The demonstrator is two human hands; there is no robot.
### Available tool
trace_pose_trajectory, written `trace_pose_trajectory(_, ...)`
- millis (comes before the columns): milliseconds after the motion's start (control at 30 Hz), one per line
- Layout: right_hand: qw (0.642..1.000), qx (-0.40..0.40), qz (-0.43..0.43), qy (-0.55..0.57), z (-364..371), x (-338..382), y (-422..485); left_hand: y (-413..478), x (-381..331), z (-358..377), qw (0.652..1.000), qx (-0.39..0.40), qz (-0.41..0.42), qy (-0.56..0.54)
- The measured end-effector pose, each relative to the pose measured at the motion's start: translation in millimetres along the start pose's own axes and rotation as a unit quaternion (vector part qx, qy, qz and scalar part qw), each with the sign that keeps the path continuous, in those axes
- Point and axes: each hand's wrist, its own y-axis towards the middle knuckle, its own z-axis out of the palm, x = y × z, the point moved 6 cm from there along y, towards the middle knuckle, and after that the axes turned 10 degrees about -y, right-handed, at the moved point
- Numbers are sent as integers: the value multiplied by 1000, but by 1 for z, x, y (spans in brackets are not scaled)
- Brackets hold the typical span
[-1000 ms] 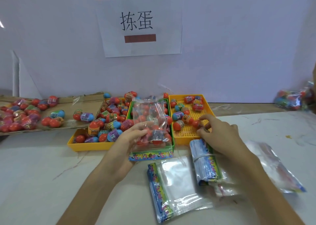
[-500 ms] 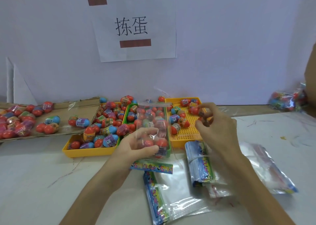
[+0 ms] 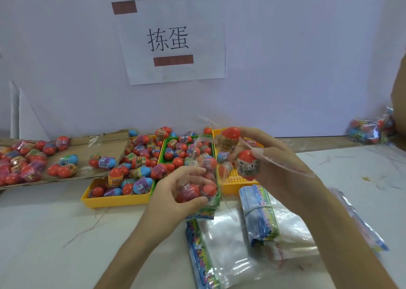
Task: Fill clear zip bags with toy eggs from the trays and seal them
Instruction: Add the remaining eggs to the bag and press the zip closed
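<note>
The left hand (image 3: 171, 194) cups the clear plastic zip bag (image 3: 206, 170), part-filled and mouth up, by the green plastic tray (image 3: 175, 137). The right hand (image 3: 279, 163) grips two red-topped toy eggs (image 3: 248, 163) just right of that mouth, probably to drop them in.

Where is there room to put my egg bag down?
Bare table lies nearer than the left yellow tray, left of the left hand. More lies right of the right hand, before the filled bags. Trays, cardboard and empty bags are crowded.
</note>
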Motion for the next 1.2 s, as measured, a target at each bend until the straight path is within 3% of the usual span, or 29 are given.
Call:
trace_pose_trajectory(267, 994, -90, 28, -63, -4, -3, 0, 1, -1, 1, 1000, 0, 20, 9)
trace_pose_trajectory(467, 978, -197, -67, -29, -16, 8, -3, 1, 1, 1, 1000, 1, 13, 2)
trace_pose_trajectory(600, 952, -257, -139, -95, -18, 18, -9, 0, 3, 5, 1000, 22, 3, -2)
trace_pose_trajectory(867, 915, -260, -126, -281, 4, 7, -7, -2, 0, 14, 999, 43, 1, -17)
trace_pose_trajectory(933, 905, -246, -123, -324, 12, 3, -5, -3, -2, 17, 998, 49, 0, -35)
trace_pose_trajectory(1067, 848, -216, -129, -466, 26, -1, -1, -5, -2, 22, 995, 44, -11, -88)
trace_pose_trajectory(1200, 842, -154, -95, -508, 30, -6, 2, -5, -2, 17, 990, 20, -25, -137)
